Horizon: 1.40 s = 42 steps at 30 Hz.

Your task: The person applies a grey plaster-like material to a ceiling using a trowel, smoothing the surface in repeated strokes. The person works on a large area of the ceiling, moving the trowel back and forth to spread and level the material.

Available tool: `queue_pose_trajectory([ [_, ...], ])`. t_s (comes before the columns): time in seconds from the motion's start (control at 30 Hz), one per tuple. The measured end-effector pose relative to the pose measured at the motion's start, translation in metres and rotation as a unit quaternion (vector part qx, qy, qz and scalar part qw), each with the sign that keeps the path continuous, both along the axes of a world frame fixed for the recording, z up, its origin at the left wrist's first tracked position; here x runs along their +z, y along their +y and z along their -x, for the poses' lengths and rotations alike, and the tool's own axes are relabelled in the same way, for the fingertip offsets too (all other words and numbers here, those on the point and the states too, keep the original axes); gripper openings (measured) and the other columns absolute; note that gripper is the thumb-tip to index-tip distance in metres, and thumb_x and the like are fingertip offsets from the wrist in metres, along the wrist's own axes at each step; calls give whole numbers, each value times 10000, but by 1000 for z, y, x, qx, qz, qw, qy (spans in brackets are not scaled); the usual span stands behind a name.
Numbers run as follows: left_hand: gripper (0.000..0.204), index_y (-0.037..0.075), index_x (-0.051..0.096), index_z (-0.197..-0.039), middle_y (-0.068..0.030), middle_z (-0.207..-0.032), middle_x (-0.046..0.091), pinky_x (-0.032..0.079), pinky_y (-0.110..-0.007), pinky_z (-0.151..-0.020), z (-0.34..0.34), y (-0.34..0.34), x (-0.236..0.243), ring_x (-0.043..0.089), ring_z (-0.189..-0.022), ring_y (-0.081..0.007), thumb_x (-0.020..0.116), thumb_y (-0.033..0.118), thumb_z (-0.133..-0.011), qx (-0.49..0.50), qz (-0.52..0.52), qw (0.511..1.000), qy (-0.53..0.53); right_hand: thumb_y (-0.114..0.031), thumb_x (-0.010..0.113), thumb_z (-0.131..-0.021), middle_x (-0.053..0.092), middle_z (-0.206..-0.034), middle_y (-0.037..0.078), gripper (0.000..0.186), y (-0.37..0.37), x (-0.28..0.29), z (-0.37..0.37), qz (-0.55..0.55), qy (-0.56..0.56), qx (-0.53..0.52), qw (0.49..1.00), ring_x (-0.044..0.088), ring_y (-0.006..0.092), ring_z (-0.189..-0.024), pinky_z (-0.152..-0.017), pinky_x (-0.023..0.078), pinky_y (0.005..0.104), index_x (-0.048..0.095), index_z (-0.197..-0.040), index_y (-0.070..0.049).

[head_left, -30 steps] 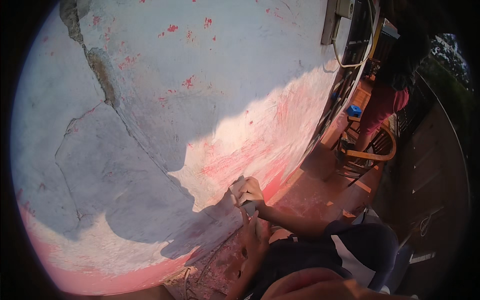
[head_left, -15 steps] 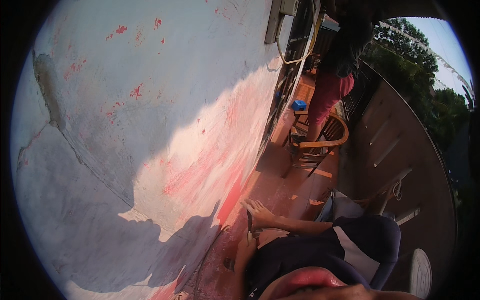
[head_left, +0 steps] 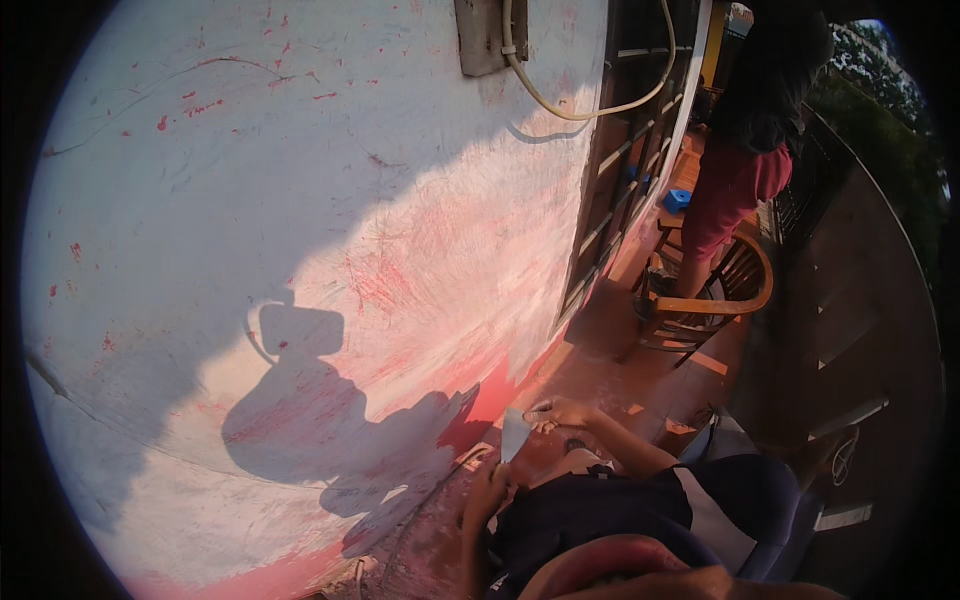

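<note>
Whitewashed wall (head_left: 330,200) ahead — grey sheet (head_left: 513,434) pinched by right hand (head_left: 556,412); left hand (head_left: 487,493) just below, grip unclear.

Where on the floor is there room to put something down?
Bare reddish floor lies between the wall and the wooden chair. It is crowded by the right hand, the grey sheet and the left hand, and around the chair, where another person stands.

Your forearms are bare, both hands (head_left: 556,412) ungloved. At five o'clock you wear dark navy shorts (head_left: 740,500) with a white side stripe (head_left: 708,520), probably sportswear.
</note>
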<state>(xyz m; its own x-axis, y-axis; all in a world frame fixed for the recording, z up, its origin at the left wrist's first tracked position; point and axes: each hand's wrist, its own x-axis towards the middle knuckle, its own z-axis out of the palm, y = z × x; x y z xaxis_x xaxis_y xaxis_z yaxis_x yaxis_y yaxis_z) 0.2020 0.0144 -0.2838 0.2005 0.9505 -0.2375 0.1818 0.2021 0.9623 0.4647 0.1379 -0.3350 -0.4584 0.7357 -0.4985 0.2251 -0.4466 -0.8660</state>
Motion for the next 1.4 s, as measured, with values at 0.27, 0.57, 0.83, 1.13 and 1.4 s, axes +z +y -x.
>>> queue_pose_trajectory([
  [0.27, 329, -2, 566, -1205, -242, -920, 659, 499, -442, -772, -198, 73, 6, 666, -862, -383, 520, 237, -983, 6, -57, 993, 103, -378, 757, -919, 634, -755, 0, 349, 71, -38, -172, -22, 87, -123, 988, 572, 81, -661, -612, 462, 236, 725, -958, -33],
  [0.57, 342, -1, 533, -1295, -24, -843, 549, 451, -279, -659, -291, 94, 35, 527, -748, -91, 558, 140, -983, 58, 14, 998, 9, -288, 720, -957, 614, -720, -20, 253, 126, 24, -240, -110, 161, -135, 971, 544, 61, -638, -602, 415, 229, 695, -838, -66],
  [0.83, 372, -4, 521, -1340, -20, -869, 561, 457, -267, -661, -316, 95, 41, 529, -752, -91, 540, 147, -1001, 98, 9, 992, 79, -201, 628, -1019, 526, -714, -57, 226, 216, 92, -322, -318, 162, -489, 796, 443, 30, -626, -556, 332, 220, 645, -857, -45],
  [1.13, 361, -10, 522, -1350, -13, -889, 567, 474, -260, -688, -336, 88, 59, 554, -778, -102, 524, 149, -1025, 132, 52, 989, 28, -169, 611, -980, 670, -833, 102, 165, 180, 111, -240, -272, -71, -226, 933, 645, 185, -736, -681, 504, 312, 640, -1021, -11],
  [1.4, 341, -13, 569, -1281, -14, -835, 573, 448, -245, -627, -324, 73, 62, 531, -710, -68, 502, 226, -1047, 223, 42, 973, 41, -47, 646, -875, 678, -974, 161, 130, 158, 205, -196, -520, 281, -13, 806, 649, 326, -921, -809, 504, 391, 673, -988, 12],
])
